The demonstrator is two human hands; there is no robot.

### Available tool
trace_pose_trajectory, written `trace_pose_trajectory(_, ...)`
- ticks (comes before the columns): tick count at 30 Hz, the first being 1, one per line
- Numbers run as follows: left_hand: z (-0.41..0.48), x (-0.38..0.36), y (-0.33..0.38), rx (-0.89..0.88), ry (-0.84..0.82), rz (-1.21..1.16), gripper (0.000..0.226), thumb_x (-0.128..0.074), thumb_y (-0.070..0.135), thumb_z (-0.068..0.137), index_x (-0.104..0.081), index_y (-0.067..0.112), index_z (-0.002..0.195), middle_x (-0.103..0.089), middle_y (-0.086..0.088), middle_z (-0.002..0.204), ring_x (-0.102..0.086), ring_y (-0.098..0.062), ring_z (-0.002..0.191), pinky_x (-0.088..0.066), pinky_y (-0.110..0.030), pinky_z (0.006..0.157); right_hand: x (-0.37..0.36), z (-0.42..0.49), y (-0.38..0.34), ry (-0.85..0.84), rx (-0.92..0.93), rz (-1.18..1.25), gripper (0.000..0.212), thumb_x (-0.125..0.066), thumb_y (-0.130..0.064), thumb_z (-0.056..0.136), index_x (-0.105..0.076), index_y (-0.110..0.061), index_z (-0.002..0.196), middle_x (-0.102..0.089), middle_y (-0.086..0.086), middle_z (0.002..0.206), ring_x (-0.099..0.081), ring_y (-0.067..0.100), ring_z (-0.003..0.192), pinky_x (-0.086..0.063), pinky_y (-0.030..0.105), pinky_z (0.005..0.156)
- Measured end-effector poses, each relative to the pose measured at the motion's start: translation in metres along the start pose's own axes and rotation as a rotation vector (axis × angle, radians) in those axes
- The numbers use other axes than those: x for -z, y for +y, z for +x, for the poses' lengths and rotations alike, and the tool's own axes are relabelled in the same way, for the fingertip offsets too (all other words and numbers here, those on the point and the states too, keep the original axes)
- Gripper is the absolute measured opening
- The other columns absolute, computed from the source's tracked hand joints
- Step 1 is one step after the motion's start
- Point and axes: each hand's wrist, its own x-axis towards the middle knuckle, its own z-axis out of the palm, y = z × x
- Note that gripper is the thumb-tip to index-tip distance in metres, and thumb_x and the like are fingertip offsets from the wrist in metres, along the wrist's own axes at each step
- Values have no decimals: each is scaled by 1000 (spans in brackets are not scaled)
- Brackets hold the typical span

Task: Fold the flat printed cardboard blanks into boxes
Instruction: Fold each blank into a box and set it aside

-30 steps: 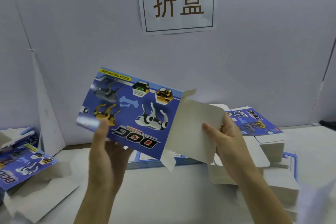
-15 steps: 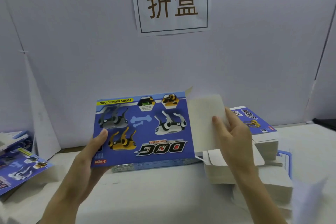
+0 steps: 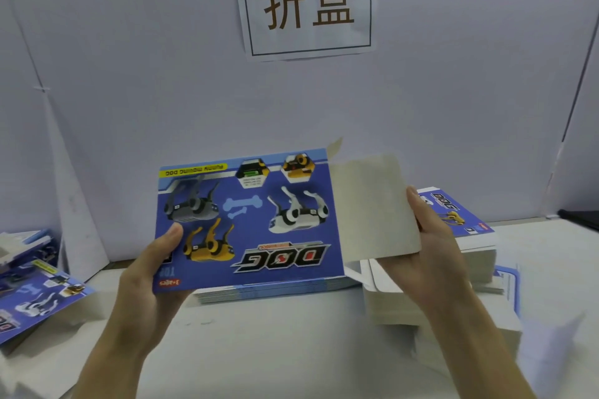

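I hold a blue printed cardboard blank (image 3: 249,220) up in front of me, its toy-dog picture facing me upside down. My left hand (image 3: 152,269) grips its lower left corner, thumb on the printed face. My right hand (image 3: 434,243) grips the outer edge of the plain grey end flap (image 3: 372,207), which sticks out to the right of the blue panel. A stack of flat blanks (image 3: 275,290) lies on the table just behind and below the held blank.
A second stack of blanks (image 3: 463,236) stands at the right, with more piled cardboard (image 3: 405,308) beside it. Blue printed cardboard pieces (image 3: 35,301) lie at the far left. A white wall with a paper sign (image 3: 306,0) closes off the back of the white table (image 3: 291,350).
The blank has come down and turned level from a tilted position. The grey flap has swung out to lie nearly in line with the blue panel. Both hands kept their grip.
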Motion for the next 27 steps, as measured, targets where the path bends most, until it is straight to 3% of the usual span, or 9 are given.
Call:
trace_pose_trajectory(4, -1, -3, -1, -10, -13, 21, 27, -54, 32, 75, -80, 25, 81, -76, -3, 88, -73, -15, 73, -61, -30, 60, 0, -2, 3, -78, -90, 6, 32, -64, -36, 78, -73, -20, 104, -70, 7, 108, -67, 23, 100, -58, 34, 75)
trace_pose_trajectory(8, 0, 2, 2, -27, -1, -45, 36, -54, 31, 77, -72, 15, 102, -74, -7, 100, -72, -19, 87, -59, -36, 75, -3, 1, 5, -13, -37, -35, 19, -66, -26, 74, -80, -16, 81, -76, 6, 93, -74, 19, 82, -60, 33, 60)
trace_pose_trajectory(12, -1, 1, 0, 2, -13, -29, 42, -55, 33, 76, -66, 13, 112, -74, -7, 103, -72, -21, 90, -58, -38, 77, -1, 5, 4, 47, -41, -71, 22, -68, -27, 71, -79, -16, 86, -75, 7, 98, -73, 20, 86, -61, 36, 67)
trace_pose_trajectory(14, -1, -1, -1, 9, -26, -24, 38, -55, 32, 76, -71, 14, 106, -74, -8, 101, -72, -21, 87, -60, -37, 72, 1, 5, 3, 64, -10, -80, 29, -72, -31, 69, -75, -17, 95, -74, 6, 104, -72, 21, 90, -61, 37, 67)
trace_pose_trajectory(17, -1, -2, -3, -6, -52, -14, 27, -54, 30, 74, -79, 22, 73, -75, -2, 81, -73, -15, 71, -58, -26, 56, 1, 4, 3, 84, 31, -146, 24, -70, -31, 67, -73, -18, 88, -76, 5, 95, -73, 20, 83, -60, 38, 67)
trace_pose_trajectory(18, -1, -2, -3, -7, -61, -3, 27, -53, 30, 74, -79, 23, 70, -75, -1, 80, -73, -15, 70, -58, -25, 55, 0, 4, 3, 92, 39, -155, 25, -70, -30, 67, -72, -18, 89, -76, 4, 93, -73, 19, 81, -59, 39, 69)
trace_pose_trajectory(21, -1, 2, -2, 22, -113, 18, 34, -52, 31, 76, -76, 17, 95, -75, -8, 96, -73, -21, 81, -60, -31, 62, 3, 6, 4, 121, 54, -137, 24, -71, -32, 68, -73, -19, 88, -74, 4, 97, -72, 21, 86, -60, 37, 67)
trace_pose_trajectory(24, -3, 10, 0, 49, -155, 4, 34, -48, 23, 74, -79, 12, 80, -75, -9, 87, -73, -21, 75, -59, -30, 58, 5, 8, 6, 147, 69, -192, 14, -70, -34, 67, -78, -24, 75, -75, 3, 95, -72, 21, 86, -60, 37, 65)
trace_pose_trajectory(27, -8, 18, 7, 118, -244, 86, 26, -75, 29, 60, -80, 13, 80, -75, -13, 88, -73, -27, 74, -59, -34, 56, 5, 8, 7, 120, 92, -236, 13, -67, -35, 72, -79, -29, 73, -76, 1, 92, -72, 18, 84, -61, 36, 66)
